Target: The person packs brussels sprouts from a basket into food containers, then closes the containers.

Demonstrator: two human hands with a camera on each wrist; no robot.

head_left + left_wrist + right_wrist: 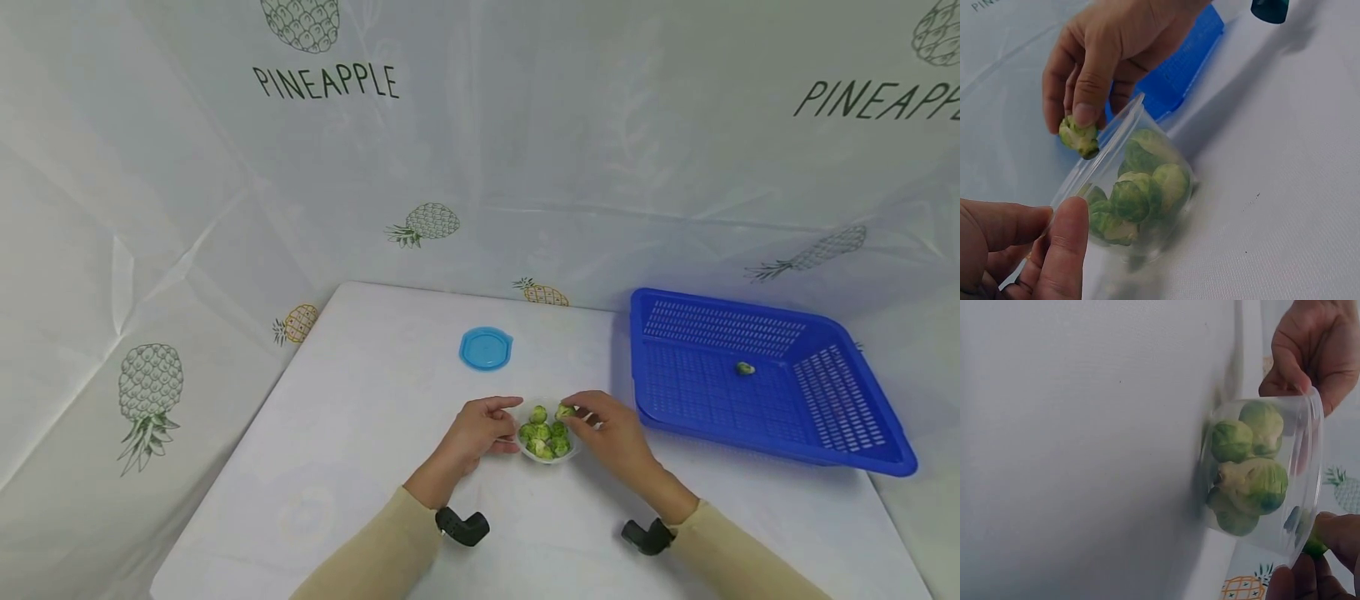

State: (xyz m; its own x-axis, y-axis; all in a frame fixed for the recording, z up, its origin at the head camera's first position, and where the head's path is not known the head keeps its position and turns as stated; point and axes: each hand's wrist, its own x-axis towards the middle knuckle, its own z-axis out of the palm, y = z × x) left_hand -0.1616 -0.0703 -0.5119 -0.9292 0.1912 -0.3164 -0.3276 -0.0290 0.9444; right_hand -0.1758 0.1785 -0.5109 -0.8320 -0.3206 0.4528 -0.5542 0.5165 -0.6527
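Note:
A clear plastic container (pixel 1166 250) stands on the table with several Brussels sprouts (pixel 1130 199) inside. My left hand (pixel 483 429) holds the container at its rim, thumb and fingers pinching the edge from the left side. Between thumb and fingers, my right hand (pixel 611 433) pinches one Brussels sprout (pixel 1079 136) at the opposite side of the rim, at about the height of the opening. In the right wrist view that held sprout (pixel 1315 545) is partly hidden behind the rim and fingers.
A blue plastic basket (pixel 701 425) lies to the right, with a single Brussels sprout (pixel 745 368) in it. Behind the container lies a light blue lid (pixel 486 348) on the white table (pixel 360 375). A pineapple-print sheet (pixel 525 150) hangs behind the table.

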